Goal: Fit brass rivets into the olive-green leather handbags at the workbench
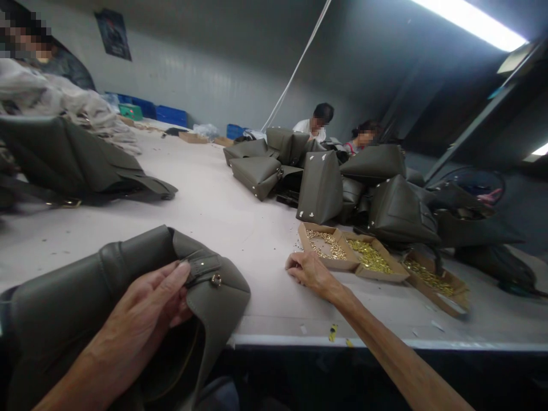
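Note:
A dark olive-grey handbag [141,257] lies near me at the table's front edge, its opening turned toward me. My left hand [158,297] is closed on a short strap tab [205,266] at the bag's side, thumb on top. Beside that tab sits a small gold metal fitting [216,279]. My right hand [310,271] rests low at the tabletop, just left of a cardboard tray of small gold parts [305,235]. Its fingers are curled together; whatever they pinch, if anything, is hidden.
Two more cardboard trays [381,278] [462,297] hold gold metal pieces. Behind them many similar bags [321,188] are piled. Another bag [72,154] lies at the left by pale cloth [77,97]. Co-workers [317,125] sit beyond the white table [205,194].

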`<state>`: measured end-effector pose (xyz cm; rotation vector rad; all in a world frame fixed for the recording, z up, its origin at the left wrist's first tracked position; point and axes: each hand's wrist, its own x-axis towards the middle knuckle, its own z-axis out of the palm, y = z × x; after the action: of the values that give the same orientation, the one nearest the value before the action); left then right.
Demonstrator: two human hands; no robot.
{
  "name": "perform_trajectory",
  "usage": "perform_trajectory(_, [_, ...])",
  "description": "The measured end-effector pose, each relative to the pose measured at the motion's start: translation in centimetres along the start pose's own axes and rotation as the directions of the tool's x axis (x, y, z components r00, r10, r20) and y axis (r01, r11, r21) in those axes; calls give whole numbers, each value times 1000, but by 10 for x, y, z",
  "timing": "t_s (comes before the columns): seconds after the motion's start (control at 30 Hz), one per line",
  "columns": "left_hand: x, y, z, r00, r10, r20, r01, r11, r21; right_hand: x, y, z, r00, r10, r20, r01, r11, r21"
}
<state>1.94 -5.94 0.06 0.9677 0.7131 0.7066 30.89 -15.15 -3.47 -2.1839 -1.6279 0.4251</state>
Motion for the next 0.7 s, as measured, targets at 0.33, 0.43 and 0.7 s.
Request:
perform_trajectory(0.33, [8, -8, -2, 990, 79, 117, -76, 997, -35, -2, -29, -9, 989, -91, -119, 99, 993, 63])
perform_trajectory(0.43, [9, -8, -2, 988, 99, 121, -95, 995, -38, -13, -82, -16, 967, -148, -205, 211, 919, 332])
perform_trajectory(0.7, [4, -11, -4, 985, 117, 129, -114, 993, -26, -3, -163, 4, 903, -307, -301, 426, 735, 528])
